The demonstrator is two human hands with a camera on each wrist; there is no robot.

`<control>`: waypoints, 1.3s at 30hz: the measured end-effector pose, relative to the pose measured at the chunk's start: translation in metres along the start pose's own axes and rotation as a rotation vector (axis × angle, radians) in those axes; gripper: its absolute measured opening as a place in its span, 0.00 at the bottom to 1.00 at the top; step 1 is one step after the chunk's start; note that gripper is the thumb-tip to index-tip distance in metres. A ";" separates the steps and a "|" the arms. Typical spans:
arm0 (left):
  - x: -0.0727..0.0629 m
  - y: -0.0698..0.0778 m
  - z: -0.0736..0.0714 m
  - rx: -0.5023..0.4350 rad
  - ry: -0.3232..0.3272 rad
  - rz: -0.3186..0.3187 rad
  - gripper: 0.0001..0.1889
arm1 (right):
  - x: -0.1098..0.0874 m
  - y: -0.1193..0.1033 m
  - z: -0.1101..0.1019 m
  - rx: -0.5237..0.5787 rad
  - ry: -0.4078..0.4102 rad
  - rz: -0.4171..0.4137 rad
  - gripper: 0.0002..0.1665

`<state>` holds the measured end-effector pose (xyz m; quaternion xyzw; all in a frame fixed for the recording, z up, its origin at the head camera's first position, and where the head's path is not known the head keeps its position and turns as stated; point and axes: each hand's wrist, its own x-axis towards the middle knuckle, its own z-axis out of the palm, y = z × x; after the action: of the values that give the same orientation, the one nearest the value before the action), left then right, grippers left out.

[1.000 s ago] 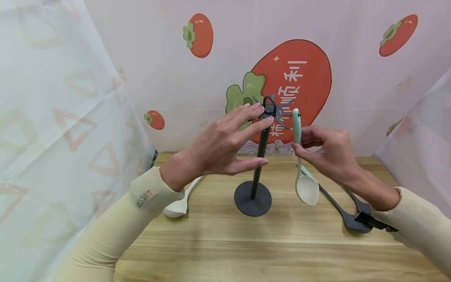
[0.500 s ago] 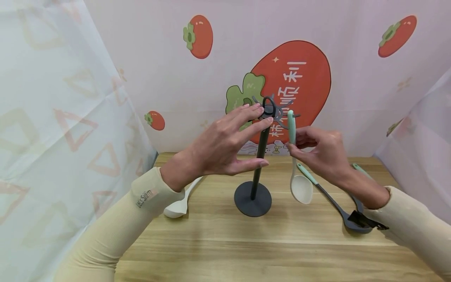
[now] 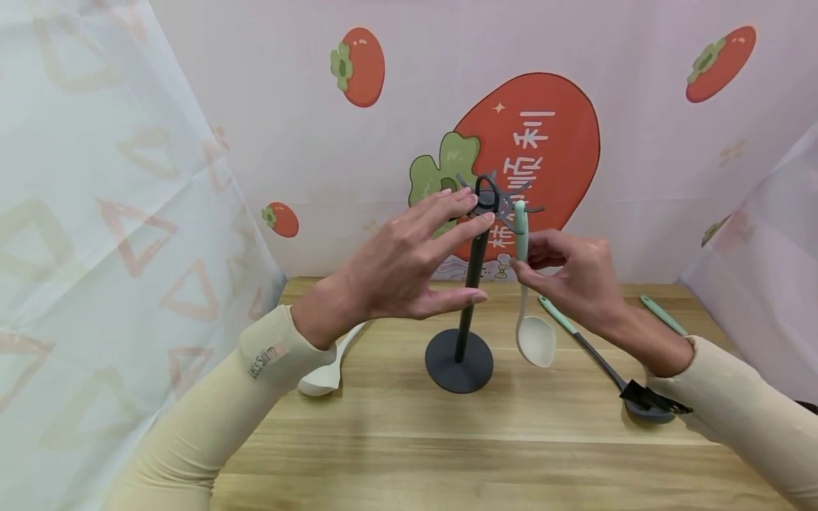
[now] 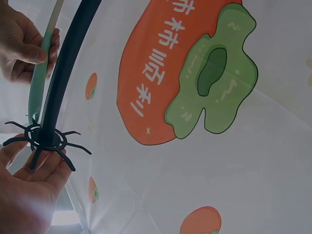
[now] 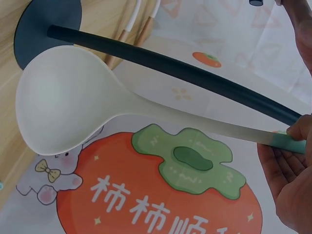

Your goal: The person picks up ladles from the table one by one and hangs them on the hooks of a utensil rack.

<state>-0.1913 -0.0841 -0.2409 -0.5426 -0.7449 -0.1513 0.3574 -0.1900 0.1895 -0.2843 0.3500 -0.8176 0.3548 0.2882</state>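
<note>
My right hand (image 3: 578, 273) pinches the mint-green handle of a white spoon (image 3: 537, 342) between thumb and fingers. The spoon hangs upright, bowl down, to the right of a dark utensil stand (image 3: 473, 277). Its handle top is right by a hook of the stand; whether the hook passes through the handle's hole cannot be told. My left hand (image 3: 409, 262) touches the top of the stand with fairly straight fingers, thumb apart near the pole. In the left wrist view, its fingers lie against the hook ring (image 4: 46, 138). The right wrist view shows the spoon's bowl (image 5: 63, 100) beside the pole.
A white ladle (image 3: 322, 376) lies on the wooden table (image 3: 415, 454) at left, partly behind my left sleeve. Dark utensils with mint handles lie at right, one handle (image 3: 556, 312) nearer the stand and another handle (image 3: 664, 316) farther right. A persimmon-printed cloth (image 3: 255, 85) hangs behind.
My right hand has moved left with the spoon, bringing its handle top from the hook's outer end closer to the stand's centre. The left hand and the stand have stayed put.
</note>
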 end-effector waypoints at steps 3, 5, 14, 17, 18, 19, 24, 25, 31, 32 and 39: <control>0.000 0.000 0.000 0.001 0.003 0.000 0.41 | 0.001 0.001 0.003 0.004 0.009 -0.004 0.17; 0.000 0.000 0.000 0.002 0.004 0.000 0.41 | 0.002 0.001 0.005 0.011 0.011 -0.004 0.16; 0.001 0.001 0.000 0.004 0.002 -0.007 0.41 | 0.002 0.001 0.009 0.032 0.016 0.007 0.16; 0.000 0.001 0.000 0.004 0.000 -0.010 0.41 | 0.002 0.002 0.010 0.040 0.017 0.009 0.16; 0.000 0.001 0.000 0.004 0.000 -0.011 0.41 | 0.002 0.002 0.011 0.045 0.017 0.011 0.16; 0.000 0.001 0.000 0.004 0.000 -0.012 0.41 | 0.002 0.001 0.011 0.049 0.019 0.013 0.16; 0.000 0.001 0.000 -0.003 0.000 -0.018 0.41 | 0.001 0.002 0.014 0.072 0.020 0.015 0.15; -0.001 0.002 0.001 -0.004 -0.001 -0.020 0.41 | 0.001 0.002 0.015 0.076 0.019 0.013 0.15; -0.001 0.002 0.001 0.005 -0.009 -0.026 0.40 | 0.000 0.005 0.018 0.080 0.022 0.006 0.15; 0.000 0.002 0.001 0.008 -0.008 -0.026 0.40 | 0.000 0.005 0.019 0.079 0.024 0.005 0.15; 0.001 0.002 0.001 0.030 0.005 -0.020 0.39 | 0.001 0.006 0.021 0.078 0.031 0.008 0.17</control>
<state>-0.1895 -0.0817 -0.2409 -0.5296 -0.7515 -0.1451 0.3657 -0.1998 0.1755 -0.2977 0.3523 -0.8000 0.3929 0.2855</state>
